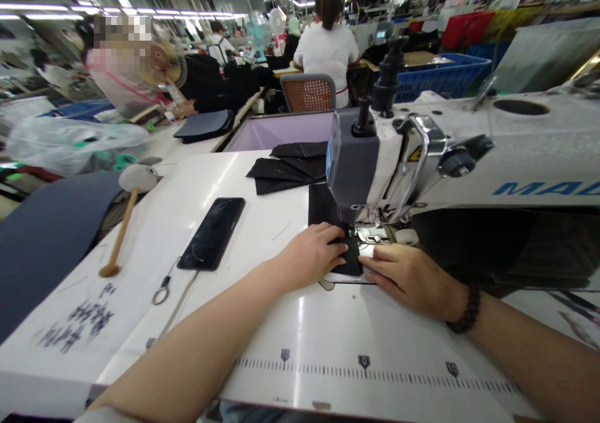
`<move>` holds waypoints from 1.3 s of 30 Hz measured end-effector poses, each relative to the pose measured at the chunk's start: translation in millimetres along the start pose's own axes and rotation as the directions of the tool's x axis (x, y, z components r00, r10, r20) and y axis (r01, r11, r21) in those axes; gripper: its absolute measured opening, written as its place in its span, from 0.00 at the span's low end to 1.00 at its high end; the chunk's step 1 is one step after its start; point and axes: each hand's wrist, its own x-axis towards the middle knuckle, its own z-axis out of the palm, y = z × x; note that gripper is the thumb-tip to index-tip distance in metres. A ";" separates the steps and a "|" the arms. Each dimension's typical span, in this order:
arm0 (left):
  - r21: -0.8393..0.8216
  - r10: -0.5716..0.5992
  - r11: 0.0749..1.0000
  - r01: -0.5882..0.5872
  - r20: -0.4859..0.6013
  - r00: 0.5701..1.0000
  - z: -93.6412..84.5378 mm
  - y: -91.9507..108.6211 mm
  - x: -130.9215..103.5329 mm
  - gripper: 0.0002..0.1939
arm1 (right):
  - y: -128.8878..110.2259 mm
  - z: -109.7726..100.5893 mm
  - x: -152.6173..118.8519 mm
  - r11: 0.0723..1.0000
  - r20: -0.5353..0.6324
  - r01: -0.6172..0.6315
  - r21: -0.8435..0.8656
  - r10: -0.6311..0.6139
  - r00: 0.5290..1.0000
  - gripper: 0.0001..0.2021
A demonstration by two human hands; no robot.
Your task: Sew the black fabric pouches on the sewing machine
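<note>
A piece of black fabric [347, 257] lies flat under the needle area of a white and grey sewing machine [354, 167]. My left hand [312, 254] rests on the fabric's left part, palm down with its fingers spread a little. On the other side, my right hand [407, 276] lies low beside the metal needle plate [375, 237], its fingertips touching the fabric's right edge. A dark beaded bracelet is on my right wrist. Several black fabric pieces [285, 172] are stacked loosely behind the machine head.
A black phone [212, 232] with a ring strap lies left on the white table [262, 323]. Beyond it stands a wooden-handled tool [124, 232]. A lilac bin [281, 130] is behind. People sit further back, near a blue crate [440, 76].
</note>
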 end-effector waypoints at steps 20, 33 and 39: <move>-0.100 0.085 0.992 -0.082 0.022 0.996 -0.3 -1.6 1.6 0.12 | 2.1 6.0 0.9 0.998 0.040 -0.040 -0.055 0.043 0.998 0.14; -0.087 0.013 0.996 -0.015 -0.017 1.000 6.8 -12.3 9.7 0.12 | 0.0 10.4 5.3 0.984 -0.008 -0.143 -0.109 0.143 0.990 0.15; -0.069 -0.009 0.998 0.007 -0.030 1.000 9.0 -13.9 10.1 0.12 | -1.7 9.0 7.1 0.982 0.012 -0.147 -0.122 0.150 0.989 0.14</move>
